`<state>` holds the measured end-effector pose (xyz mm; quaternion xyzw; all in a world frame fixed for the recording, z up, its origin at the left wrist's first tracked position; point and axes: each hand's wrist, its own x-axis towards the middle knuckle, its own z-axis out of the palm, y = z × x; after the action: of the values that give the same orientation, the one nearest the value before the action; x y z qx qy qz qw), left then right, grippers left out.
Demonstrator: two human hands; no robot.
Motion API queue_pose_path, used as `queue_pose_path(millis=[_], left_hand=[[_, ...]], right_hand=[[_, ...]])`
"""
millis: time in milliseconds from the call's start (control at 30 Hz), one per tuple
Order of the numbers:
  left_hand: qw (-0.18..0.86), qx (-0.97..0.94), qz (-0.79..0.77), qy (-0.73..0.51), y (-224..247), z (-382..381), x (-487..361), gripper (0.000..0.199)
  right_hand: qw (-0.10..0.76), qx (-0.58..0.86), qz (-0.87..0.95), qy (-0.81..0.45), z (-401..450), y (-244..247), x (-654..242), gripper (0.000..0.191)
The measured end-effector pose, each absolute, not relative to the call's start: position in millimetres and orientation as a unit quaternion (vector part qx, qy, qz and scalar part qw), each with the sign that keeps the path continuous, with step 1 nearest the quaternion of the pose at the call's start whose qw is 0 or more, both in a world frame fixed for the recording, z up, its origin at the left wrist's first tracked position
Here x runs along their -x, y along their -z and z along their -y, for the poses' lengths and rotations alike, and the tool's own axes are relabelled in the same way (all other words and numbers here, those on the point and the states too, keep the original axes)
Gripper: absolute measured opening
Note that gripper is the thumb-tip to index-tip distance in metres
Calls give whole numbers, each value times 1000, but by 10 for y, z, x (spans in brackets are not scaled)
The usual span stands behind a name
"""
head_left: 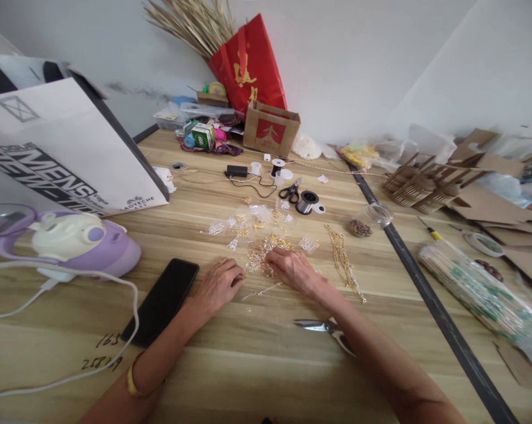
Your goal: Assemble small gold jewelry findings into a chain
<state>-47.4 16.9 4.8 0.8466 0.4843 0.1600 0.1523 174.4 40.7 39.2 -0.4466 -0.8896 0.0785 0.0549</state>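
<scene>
My left hand (222,280) rests on the table left of a loose pile of gold and silver beads (256,259). Its fingers are curled with the tips together, and whatever they pinch is too small to make out. My right hand (292,268) reaches into the pile's right side, fingers bent and closed at the beads; their tips are partly hidden. Between the hands lies a short beaded chain (261,291). Several gold chains (343,259) lie right of my right hand. Small clear bags of findings (217,227) surround the pile. Open scissors (312,325) lie partly under my right forearm.
A black phone (169,300) is beside my left forearm. Farther left stand a purple-and-white appliance (85,241) with a white cable and a big white box (72,147). Behind the beads are black-handled scissors (290,191) and a wire spool (308,202). Packaged sticks (478,288) lie right.
</scene>
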Motion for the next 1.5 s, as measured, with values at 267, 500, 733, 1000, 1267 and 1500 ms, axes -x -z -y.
queue_pose_path(millis=[267, 500, 733, 1000, 1267, 1500], left_hand=[[155, -845, -478, -184, -87, -145, 446, 24], [163, -842, -474, -200, -331, 17, 306, 33], [113, -878, -456, -96, -412, 315, 393, 23], [-28, -754, -634, -173, -23, 573, 910, 43], [-90, -661, -730, -149, 19, 632, 1191, 64], [-109, -613, -777, -93, -21, 592, 1171, 69]], right_hand=[[38, 461, 884, -64, -314, -491, -1753, 13], [122, 326, 935, -64, 314, -315, -1494, 15], [179, 247, 950, -70, 698, -49, -1443, 26], [191, 236, 949, -87, 674, 70, -1465, 22], [199, 238, 946, -99, 665, 47, -1473, 23], [197, 236, 946, -101, 660, 28, -1479, 20]])
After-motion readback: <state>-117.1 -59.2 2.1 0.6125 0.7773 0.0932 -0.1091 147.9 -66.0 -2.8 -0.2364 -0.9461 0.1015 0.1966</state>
